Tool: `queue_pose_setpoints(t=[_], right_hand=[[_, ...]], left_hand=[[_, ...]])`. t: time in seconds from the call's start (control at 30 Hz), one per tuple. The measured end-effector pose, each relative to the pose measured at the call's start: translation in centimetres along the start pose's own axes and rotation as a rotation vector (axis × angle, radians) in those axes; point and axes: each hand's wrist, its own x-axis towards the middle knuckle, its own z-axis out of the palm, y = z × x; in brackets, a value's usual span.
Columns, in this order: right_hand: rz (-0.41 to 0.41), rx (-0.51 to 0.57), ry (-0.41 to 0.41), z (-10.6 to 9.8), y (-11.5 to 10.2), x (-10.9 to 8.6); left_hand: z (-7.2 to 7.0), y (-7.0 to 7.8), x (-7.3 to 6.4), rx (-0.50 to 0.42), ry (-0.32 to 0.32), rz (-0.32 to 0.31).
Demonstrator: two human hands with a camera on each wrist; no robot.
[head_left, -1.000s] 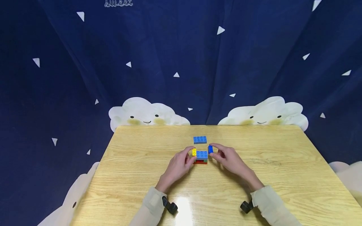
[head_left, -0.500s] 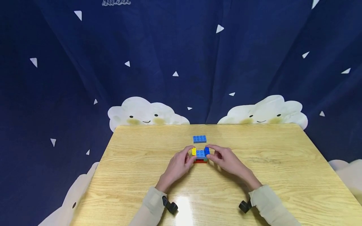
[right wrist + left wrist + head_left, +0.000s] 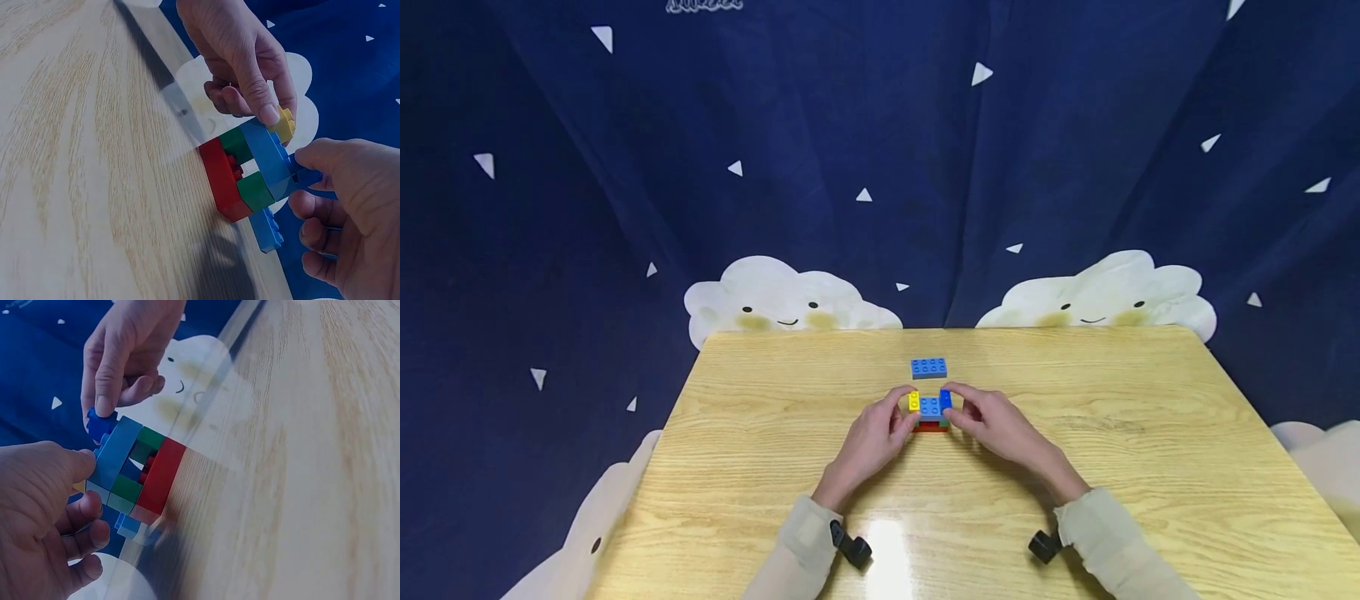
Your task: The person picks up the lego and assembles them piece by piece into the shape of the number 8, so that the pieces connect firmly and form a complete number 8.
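A small stack of toy bricks stands on the table: a red brick (image 3: 161,478) at the bottom, a green brick (image 3: 255,191) at either end above it with a gap between, and a light blue brick (image 3: 929,407) across the top. On the stack's left end sits a yellow brick (image 3: 913,401), pinched by my left hand (image 3: 874,431) between thumb and finger. My right hand (image 3: 1002,427) pinches a dark blue brick (image 3: 946,399) at the right end of the light blue one. Whether its studs are fully joined I cannot tell.
Behind the stack, a loose blue brick (image 3: 928,368) lies on the wooden table (image 3: 760,417). A dark blue curtain (image 3: 805,167) with white triangles and clouds hangs at the far edge.
My right hand has moved left with the dark blue brick, from beside the stack onto its right end, and the brick has turned straighter. The left hand stays on the yellow brick.
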Motion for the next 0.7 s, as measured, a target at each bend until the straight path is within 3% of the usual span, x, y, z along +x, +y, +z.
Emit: queue_pose_setpoints(t=[0.7], right_hand=[[0.02, -0.049, 0.008, 0.51, 0.28, -0.42]], left_hand=[[0.31, 0.08, 0.04, -0.004, 0.007, -0.019]])
